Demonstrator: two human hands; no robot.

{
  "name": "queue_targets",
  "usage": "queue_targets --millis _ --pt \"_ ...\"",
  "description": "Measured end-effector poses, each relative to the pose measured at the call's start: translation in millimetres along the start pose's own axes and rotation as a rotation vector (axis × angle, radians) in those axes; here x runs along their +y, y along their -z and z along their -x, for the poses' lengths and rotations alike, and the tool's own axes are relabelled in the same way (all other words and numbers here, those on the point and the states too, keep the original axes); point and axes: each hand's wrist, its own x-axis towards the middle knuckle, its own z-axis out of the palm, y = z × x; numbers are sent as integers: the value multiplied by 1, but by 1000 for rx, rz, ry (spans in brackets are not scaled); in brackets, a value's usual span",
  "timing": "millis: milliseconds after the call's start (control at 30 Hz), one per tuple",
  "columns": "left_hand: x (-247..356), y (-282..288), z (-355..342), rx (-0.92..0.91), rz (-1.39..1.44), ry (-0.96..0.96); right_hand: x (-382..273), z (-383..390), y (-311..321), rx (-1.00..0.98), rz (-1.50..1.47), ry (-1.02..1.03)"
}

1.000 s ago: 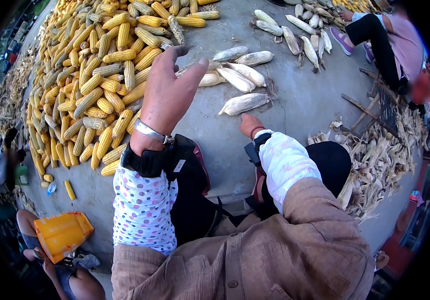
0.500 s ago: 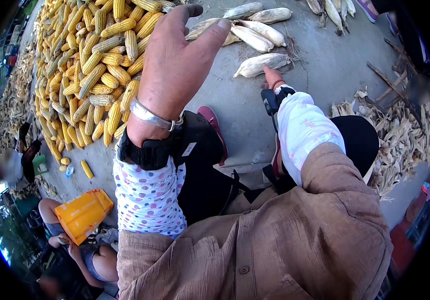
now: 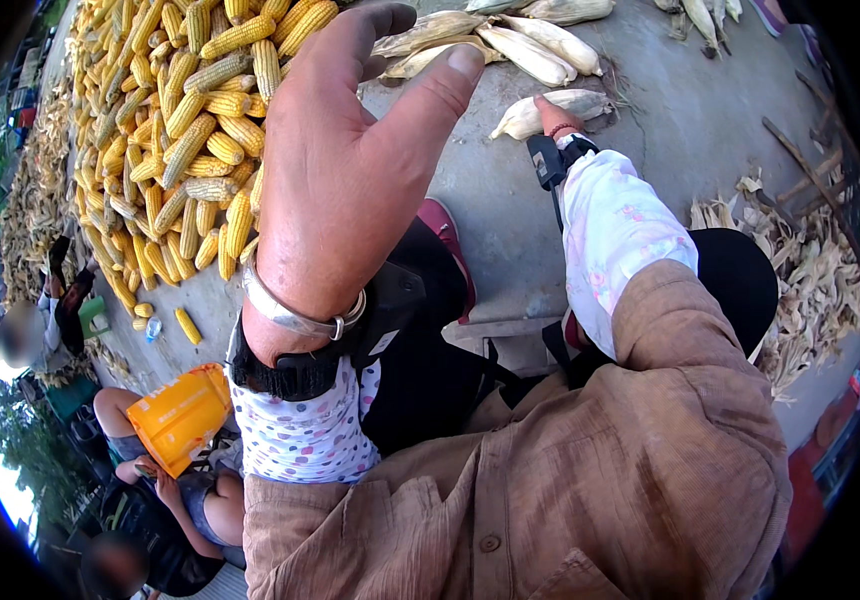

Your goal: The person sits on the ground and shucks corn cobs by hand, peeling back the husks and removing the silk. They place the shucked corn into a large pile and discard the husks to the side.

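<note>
My left hand (image 3: 370, 150) is raised close to the view, palm turned away. Its thumb stands apart from the fingers and nothing shows in its grasp. Farther off to the right, my right hand (image 3: 560, 120) reaches down to a pale ear of corn in its husk (image 3: 518, 119) lying on the ground. One digit lies across the ear; the other fingers are hidden, and the hand appears closed around it. Beyond it lie several more husk-covered ears of corn (image 3: 540, 50). A silver bangle (image 3: 295, 318) circles my left wrist.
A big heap of bare yellow corn (image 3: 190, 140) lies at the left. Loose husks (image 3: 810, 310) and wooden sticks (image 3: 800, 170) are at the right. A seated person (image 3: 220, 515) with a yellow bag (image 3: 178, 412) is at the lower left, another person farther off.
My right hand has moved farther over the husk-covered ear. My left hand appears larger and slightly lower. The whole scene has shifted a little with my head.
</note>
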Motion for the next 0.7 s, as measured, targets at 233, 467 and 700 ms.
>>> queue_targets --millis 233,467,700 --pt "-42 15 -7 6 -72 -276 0 12 -5 52 -343 -112" --pt "-54 2 -7 105 -217 -480 3 79 27 -153 -636 -170" --pt "-46 -21 -4 121 -199 -508 -5 121 49 -353 -824 -47"
